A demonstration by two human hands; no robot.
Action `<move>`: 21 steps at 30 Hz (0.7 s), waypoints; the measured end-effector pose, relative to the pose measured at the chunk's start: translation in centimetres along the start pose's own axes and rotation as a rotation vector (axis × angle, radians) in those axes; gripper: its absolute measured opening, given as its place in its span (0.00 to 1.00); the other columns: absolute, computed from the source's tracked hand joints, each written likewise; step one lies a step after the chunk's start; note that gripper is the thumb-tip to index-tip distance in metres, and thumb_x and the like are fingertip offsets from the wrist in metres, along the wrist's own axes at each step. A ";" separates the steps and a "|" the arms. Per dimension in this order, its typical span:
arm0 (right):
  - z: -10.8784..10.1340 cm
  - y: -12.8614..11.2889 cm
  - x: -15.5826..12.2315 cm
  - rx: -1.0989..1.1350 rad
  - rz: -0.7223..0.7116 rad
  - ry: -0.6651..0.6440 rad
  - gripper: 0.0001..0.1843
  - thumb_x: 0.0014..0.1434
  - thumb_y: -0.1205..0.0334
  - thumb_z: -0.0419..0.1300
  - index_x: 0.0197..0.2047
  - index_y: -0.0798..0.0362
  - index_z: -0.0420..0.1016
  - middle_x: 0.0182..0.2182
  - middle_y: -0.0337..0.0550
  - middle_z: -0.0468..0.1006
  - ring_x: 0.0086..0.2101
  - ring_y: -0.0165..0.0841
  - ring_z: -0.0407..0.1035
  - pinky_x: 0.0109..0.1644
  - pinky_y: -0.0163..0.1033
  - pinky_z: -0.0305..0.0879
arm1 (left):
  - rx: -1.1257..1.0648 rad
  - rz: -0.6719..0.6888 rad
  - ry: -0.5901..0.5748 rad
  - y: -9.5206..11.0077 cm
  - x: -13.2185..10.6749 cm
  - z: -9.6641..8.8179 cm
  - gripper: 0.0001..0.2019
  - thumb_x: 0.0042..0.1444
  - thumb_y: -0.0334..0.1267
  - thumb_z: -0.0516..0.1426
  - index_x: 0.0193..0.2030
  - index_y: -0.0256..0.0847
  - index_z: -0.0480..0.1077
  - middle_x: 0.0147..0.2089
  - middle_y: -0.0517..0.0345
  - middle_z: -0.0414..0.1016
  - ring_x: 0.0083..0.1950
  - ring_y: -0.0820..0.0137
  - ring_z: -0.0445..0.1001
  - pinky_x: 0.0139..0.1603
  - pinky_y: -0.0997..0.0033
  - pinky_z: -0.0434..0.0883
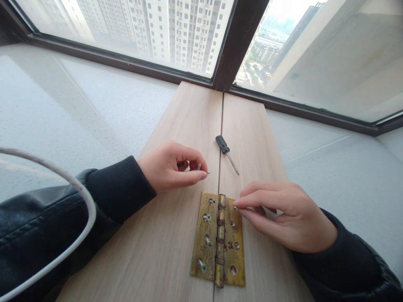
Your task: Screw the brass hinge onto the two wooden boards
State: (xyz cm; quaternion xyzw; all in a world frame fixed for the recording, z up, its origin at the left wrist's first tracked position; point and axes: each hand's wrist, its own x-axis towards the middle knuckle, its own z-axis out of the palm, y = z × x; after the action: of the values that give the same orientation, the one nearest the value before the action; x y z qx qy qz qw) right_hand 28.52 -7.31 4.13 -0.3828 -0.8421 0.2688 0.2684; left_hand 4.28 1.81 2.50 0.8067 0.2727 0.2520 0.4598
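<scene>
A worn brass hinge (204,247) lies opened flat across the seam between two wooden boards. Several screws (202,265) stand in the holes of its left leaf, some tilted. On the right leaf, the lower holes show no screws. My right hand (277,212) pinches a screw (235,206) at the top hole of that leaf, the fingertips covering most of it. Above the hinge, my left hand (176,167) is curled closed around a few loose screws (199,166), one tip poking out past the thumb.
A small black-handled screwdriver (223,144) lies beyond the hinge, across the seam. The boards (195,109) reach a dark window frame (220,67) at the back. A white cable (85,197) loops over my left sleeve. Pale speckled sill (103,105) surrounds the boards.
</scene>
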 end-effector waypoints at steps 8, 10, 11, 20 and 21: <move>-0.2 0.5 -0.1 -0.020 0.034 0.008 0.10 0.58 0.75 0.56 0.38 0.56 0.77 0.31 0.42 0.76 0.22 0.24 0.66 0.25 0.30 0.63 | 0.007 -0.004 0.003 0.0 0.0 0.0 0.06 0.52 0.34 0.59 0.31 0.33 0.75 0.17 0.69 0.56 0.18 0.83 0.53 0.18 0.82 0.52; -0.3 0.4 -0.2 -0.017 0.034 -0.001 0.09 0.59 0.75 0.57 0.38 0.56 0.77 0.31 0.42 0.76 0.22 0.24 0.66 0.25 0.30 0.62 | 0.006 -0.002 0.004 0.1 0.0 0.0 0.06 0.52 0.34 0.58 0.31 0.33 0.75 0.17 0.69 0.57 0.18 0.83 0.53 0.18 0.82 0.52; -0.4 0.4 -0.2 -0.014 0.034 -0.007 0.09 0.59 0.74 0.57 0.38 0.56 0.77 0.31 0.42 0.76 0.23 0.24 0.66 0.25 0.30 0.62 | 0.004 -0.002 0.002 0.1 0.0 0.0 0.06 0.52 0.34 0.58 0.31 0.33 0.75 0.17 0.69 0.57 0.19 0.83 0.53 0.18 0.82 0.52; -0.8 -0.1 -0.1 0.033 0.033 -0.092 0.10 0.59 0.75 0.56 0.37 0.55 0.77 0.30 0.42 0.76 0.25 0.27 0.69 0.28 0.31 0.66 | -0.001 -0.001 -0.002 0.0 0.1 0.0 0.06 0.52 0.34 0.58 0.31 0.33 0.75 0.17 0.68 0.58 0.18 0.83 0.53 0.18 0.82 0.51; -0.8 -0.2 -0.1 0.040 0.029 -0.097 0.10 0.59 0.75 0.56 0.37 0.55 0.77 0.30 0.42 0.76 0.26 0.27 0.70 0.28 0.30 0.66 | -0.002 -0.002 -0.003 0.0 0.1 0.0 0.06 0.52 0.34 0.58 0.30 0.33 0.75 0.17 0.69 0.57 0.18 0.83 0.53 0.18 0.82 0.51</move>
State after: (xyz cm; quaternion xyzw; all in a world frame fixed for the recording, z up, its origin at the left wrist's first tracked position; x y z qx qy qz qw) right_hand 29.01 -7.34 4.76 -0.3761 -0.8429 0.3079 0.2309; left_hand 4.32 1.87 2.54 0.8063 0.2723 0.2505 0.4614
